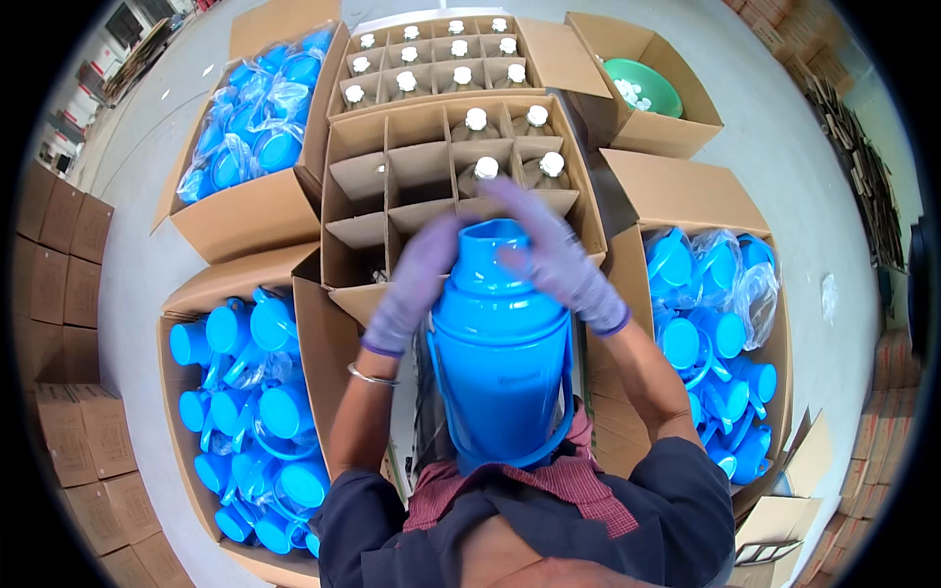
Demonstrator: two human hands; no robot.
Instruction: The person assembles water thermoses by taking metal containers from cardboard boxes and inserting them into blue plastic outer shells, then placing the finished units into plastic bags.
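Observation:
A blue plastic thermos flask body (502, 377) stands upright in front of me, its narrow neck away from me and its carrying handle hanging down around the near side. My left hand (421, 269), in a purple glove, is beside the neck on the left; motion smears its fingers. On the other side is my right hand (554, 255), gloved alike, with fingers stretched out past the neck and nothing seen in them. Just beyond is a divided cardboard box (338, 279) with white-capped bottle-like liners (487, 169) in some cells.
Another divided box (338, 106) of capped liners lies behind. Blue lidded jug-like parts fill the left box (186, 461) and right box (779, 392). A far-left box (245, 216) holds bagged blue parts. At far right, a green bowl (657, 83) with white pieces sits in a box.

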